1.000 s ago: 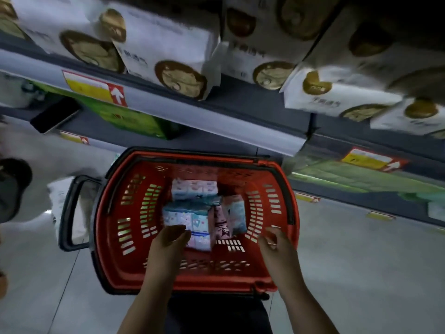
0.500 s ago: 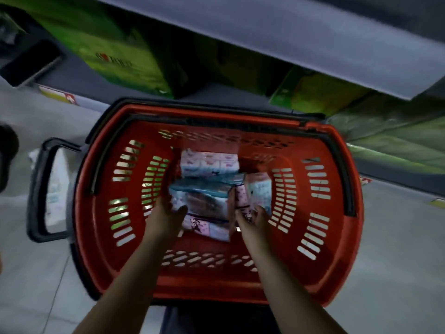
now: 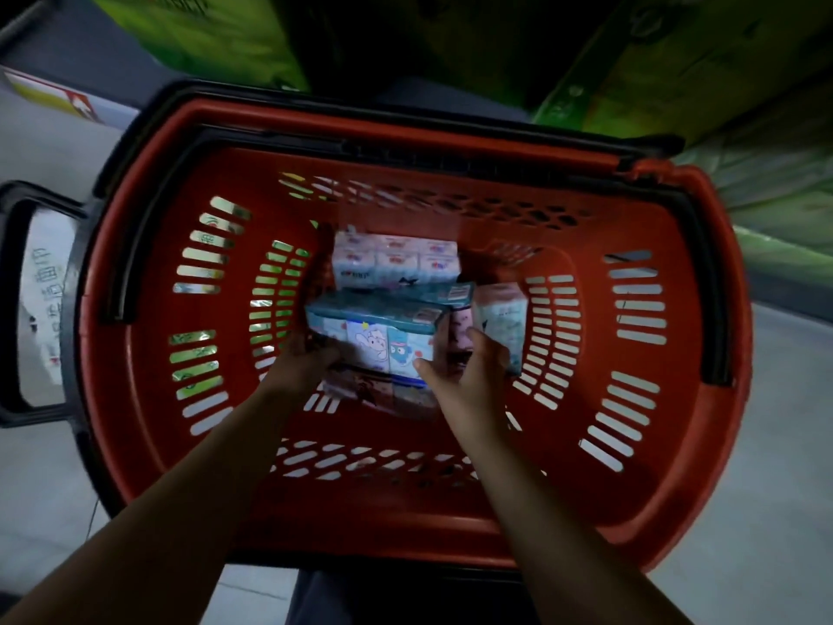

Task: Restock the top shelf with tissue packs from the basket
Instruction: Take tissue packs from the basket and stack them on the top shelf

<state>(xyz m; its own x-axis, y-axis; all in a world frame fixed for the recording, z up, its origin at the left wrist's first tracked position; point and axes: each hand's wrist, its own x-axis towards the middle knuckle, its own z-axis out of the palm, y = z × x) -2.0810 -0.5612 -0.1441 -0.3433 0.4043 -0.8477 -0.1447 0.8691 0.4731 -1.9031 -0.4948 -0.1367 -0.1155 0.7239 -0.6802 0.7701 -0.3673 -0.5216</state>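
1. Black plastic forms the pull handle (image 3: 18,304) at the far left. Through its loop a white printed package (image 3: 45,304) shows, lying on the floor (image 3: 766,444).
2. The red basket (image 3: 405,128) fills most of the view, with slotted walls and a black rim trim. All the tissue packs sit in the middle of its bottom.
3. The left hand (image 3: 302,363) reaches down into the basket, and its fingers curl round the left end of the cartoon tissue pack (image 3: 383,340).
4. That pack has a teal top and a front with cartoon figures. It lies on top of the pile, over a pinkish pack (image 3: 374,394) beneath it.
5. Behind it, against the far wall, lies a white tissue pack (image 3: 396,261) with small red marks.
6. The right hand (image 3: 469,372) grips the cartoon pack's right end, thumb on the front face and fingers curled behind.
7. Just beside that hand an upright pale pack (image 3: 502,322) stands on end.
8. Beyond the basket's far right corner sits a green carton (image 3: 703,69) on a low shelf.
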